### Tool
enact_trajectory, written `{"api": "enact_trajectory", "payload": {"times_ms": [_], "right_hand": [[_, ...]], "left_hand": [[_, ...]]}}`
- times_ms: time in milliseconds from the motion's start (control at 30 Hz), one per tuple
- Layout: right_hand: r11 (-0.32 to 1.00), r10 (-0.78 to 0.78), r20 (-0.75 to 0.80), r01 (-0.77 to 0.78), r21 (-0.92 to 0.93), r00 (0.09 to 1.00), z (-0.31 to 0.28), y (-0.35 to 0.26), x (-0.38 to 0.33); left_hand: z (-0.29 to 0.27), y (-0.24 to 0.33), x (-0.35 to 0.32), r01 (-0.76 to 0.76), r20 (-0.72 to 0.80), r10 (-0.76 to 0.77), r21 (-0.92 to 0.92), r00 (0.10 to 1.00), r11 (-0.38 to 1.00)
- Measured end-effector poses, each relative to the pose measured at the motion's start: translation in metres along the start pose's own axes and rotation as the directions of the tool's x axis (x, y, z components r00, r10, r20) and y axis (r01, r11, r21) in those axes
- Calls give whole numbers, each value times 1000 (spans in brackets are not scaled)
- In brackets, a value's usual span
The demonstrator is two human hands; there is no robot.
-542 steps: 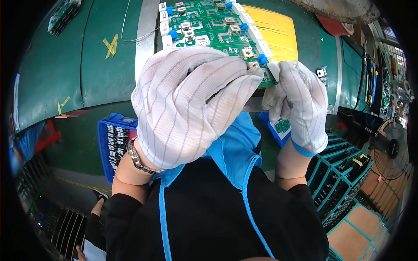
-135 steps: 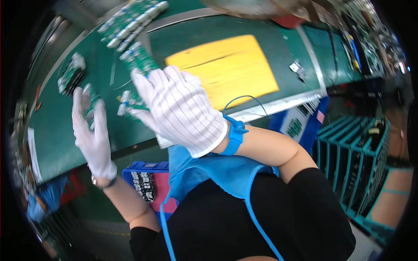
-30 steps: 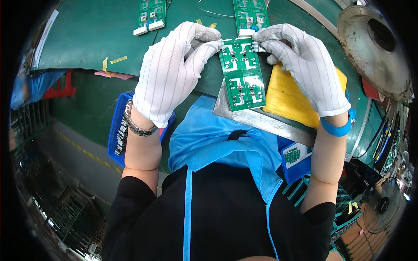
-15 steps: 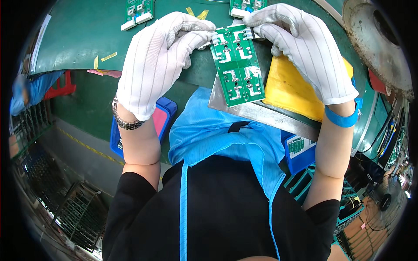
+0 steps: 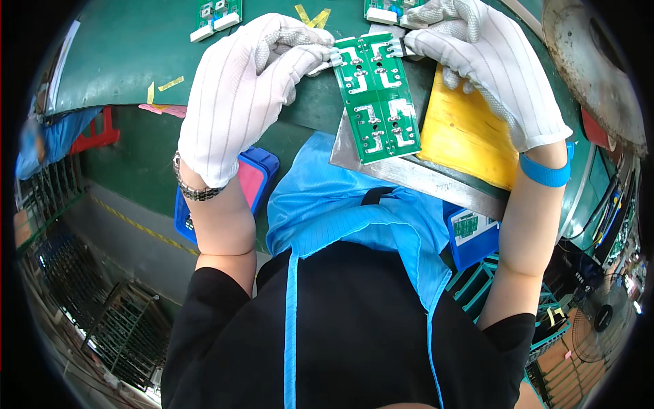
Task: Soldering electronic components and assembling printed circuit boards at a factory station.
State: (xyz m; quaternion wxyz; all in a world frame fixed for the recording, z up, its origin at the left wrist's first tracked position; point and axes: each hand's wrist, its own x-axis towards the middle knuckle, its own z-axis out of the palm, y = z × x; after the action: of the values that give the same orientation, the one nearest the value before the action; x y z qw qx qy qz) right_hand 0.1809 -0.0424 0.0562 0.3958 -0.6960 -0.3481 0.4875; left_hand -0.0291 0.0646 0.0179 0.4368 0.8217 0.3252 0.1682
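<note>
Ideally, I steady the board (image 5: 378, 95) by its edges only. It is held left of the yellow pad (image 5: 470, 126), soldered face toward the viewer, long axis near-to-far, far end canted from the pad. Left hand (image 5: 231, 102): fingers pinching the outer far corner. Right hand (image 5: 494, 75): fingers at the pad-side corner; whether gripping, I cannot tell.

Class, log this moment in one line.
circuit board: held, solder side visible; left hand: at its upper-left corner; right hand: at upper-right corner

A green circuit board (image 5: 379, 97) slants between two gloved hands (image 5: 235, 99).
</note>
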Motion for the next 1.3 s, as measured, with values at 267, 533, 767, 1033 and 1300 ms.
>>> {"api": "enact_trajectory", "payload": {"times_ms": [267, 533, 767, 1033, 1300], "right_hand": [[996, -3, 41, -1, 90, 999, -3, -2, 1], [874, -206, -99, 137, -466, 973, 1, 16, 11], [891, -191, -66, 145, -430, 979, 1, 16, 11], [846, -241, -112, 152, -511, 964, 4, 15, 11], [836, -259, -92, 175, -521, 961, 4, 18, 10]], "left_hand": [[-1, -1, 1, 3, 0, -3, -15, 1000, 1000], [0, 0, 0, 77, 20, -75, -101, 997, 992], [-1, -1, 1, 6, 13, -6, -28, 1000, 1000], [6, -7, 2, 8, -59, -12, -65, 998, 998], [2, -7, 2, -90, -32, 91, 32, 995, 995]]}}
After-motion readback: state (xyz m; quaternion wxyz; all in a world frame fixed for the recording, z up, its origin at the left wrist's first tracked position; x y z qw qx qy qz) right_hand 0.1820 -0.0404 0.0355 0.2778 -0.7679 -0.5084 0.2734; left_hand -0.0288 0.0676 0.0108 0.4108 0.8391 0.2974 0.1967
